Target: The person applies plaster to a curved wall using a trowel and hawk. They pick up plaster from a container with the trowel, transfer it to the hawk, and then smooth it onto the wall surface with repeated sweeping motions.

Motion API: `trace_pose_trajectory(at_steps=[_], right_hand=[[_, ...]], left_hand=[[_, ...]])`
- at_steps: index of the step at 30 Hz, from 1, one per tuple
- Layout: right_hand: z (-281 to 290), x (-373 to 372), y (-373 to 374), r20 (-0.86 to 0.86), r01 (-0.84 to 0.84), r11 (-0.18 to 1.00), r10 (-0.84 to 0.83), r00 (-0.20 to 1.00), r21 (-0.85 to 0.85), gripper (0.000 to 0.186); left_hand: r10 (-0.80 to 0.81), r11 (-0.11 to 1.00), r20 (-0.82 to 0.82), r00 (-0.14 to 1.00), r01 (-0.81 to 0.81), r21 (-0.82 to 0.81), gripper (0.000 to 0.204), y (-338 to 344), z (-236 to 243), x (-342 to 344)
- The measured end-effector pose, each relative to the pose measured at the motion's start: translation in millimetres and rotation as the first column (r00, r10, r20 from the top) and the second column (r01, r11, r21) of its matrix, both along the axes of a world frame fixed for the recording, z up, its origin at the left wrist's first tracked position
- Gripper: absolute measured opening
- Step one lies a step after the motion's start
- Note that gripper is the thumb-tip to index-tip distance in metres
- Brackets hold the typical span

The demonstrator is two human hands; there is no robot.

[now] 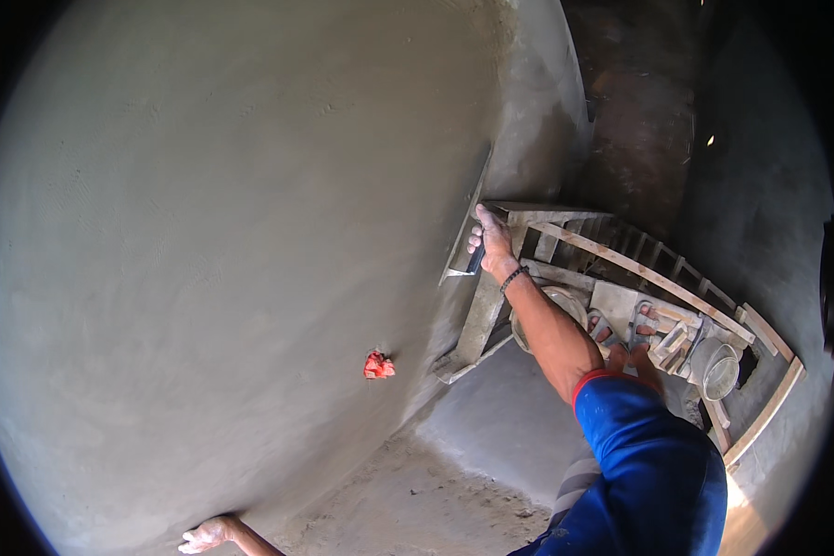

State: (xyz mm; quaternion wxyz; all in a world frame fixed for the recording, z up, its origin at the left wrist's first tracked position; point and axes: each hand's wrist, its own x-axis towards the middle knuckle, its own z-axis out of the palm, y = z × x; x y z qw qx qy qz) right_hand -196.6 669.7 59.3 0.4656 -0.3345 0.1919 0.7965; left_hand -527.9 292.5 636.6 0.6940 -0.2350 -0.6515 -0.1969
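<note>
My right hand [493,239], dusty with plaster and wearing a dark bead bracelet, is wrapped round the handle of a plastering trowel [470,222]. The trowel's long thin blade lies on edge to my view, along the grey plastered wall [250,213] near its corner. Low at the far left, my left hand [209,535] rests against the same wall, its whitened fingers stretched out and holding nothing. Between the two hands, a crumpled red wad [378,365] is stuck in the wall surface.
My sandalled feet [644,324] stand on a wooden scaffold [639,259] below. Beside them are a bucket [716,371], a wooden float [672,345] and a round tub [565,301] partly hidden by my right arm. A rough ledge [408,500] runs along the wall's lower side.
</note>
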Motion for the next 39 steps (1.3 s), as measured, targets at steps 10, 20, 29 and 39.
trace_pose_trajectory(at_steps=[10, 20, 29, 39], right_hand=[[208.3, -28.3, -48.3, 0.549, -0.136, 0.747, -0.339, 0.764, 0.65, 0.042], [204.6, -26.7, -144.5, 0.487, -0.247, 0.603, -0.273, 0.829, 0.759, 0.04], [26.8, -47.9, -113.5, 0.069, -0.064, 0.998, 0.064, 0.996, -0.009, 0.02], [256.4, 33.6, 53.5, 0.364, -0.035, 0.871, -0.168, 0.916, 0.489, 0.033]], left_hand=[[-0.009, 1.0, 0.016, 1.0, 0.009, -0.005, 0.065, -4.1, 1.8, -2.9], [-0.012, 1.0, 0.033, 0.999, 0.013, -0.028, 0.065, -2.0, 4.4, -1.9], [-0.053, 0.998, 0.059, 0.997, 0.052, 0.018, 0.066, 6.1, -2.4, 4.0], [-0.211, 0.966, 0.212, 0.954, 0.172, 0.191, 0.067, 17.6, 3.1, 46.2]])
